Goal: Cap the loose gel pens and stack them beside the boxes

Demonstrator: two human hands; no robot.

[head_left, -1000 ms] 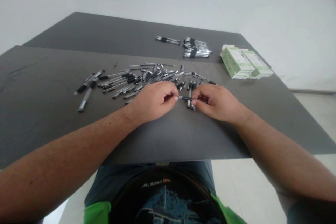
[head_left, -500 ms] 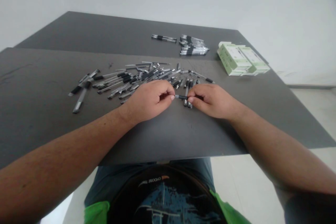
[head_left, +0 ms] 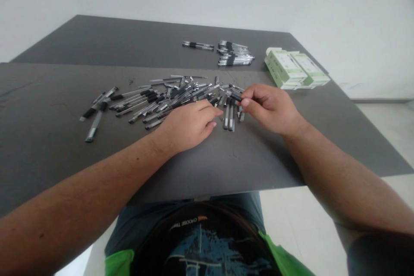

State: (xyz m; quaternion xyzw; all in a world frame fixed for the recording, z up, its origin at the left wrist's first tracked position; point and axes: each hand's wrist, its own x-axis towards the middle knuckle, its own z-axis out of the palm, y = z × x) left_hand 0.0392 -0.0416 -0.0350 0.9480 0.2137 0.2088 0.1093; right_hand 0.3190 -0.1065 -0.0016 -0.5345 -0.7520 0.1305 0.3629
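At the left of the frame, on the desk (head_left: 194,172), crossed pens (head_left: 97,120), well apart from the loose pile (head_left: 176,92); best left undisturbed. Just left of centre, along the near side of the pile, the left hand (head_left: 190,125), half open, thumb and index finger apart with nothing visible between; palm hidden, so cannot tell about anything beneath. Best rested lightly, without shoving stray parts about. Right of centre, a short row of pens (head_left: 227,114), close to those fingertips: avoid knocking it askew. At the top of that row, the held pen (head_left: 234,96), lighter end toward the upper left. At its other end, the right hand (head_left: 273,108), closed in a thumb-and-finger pinch. Grip firmly without bending the barrel, and steer the free end clear of the clutter.
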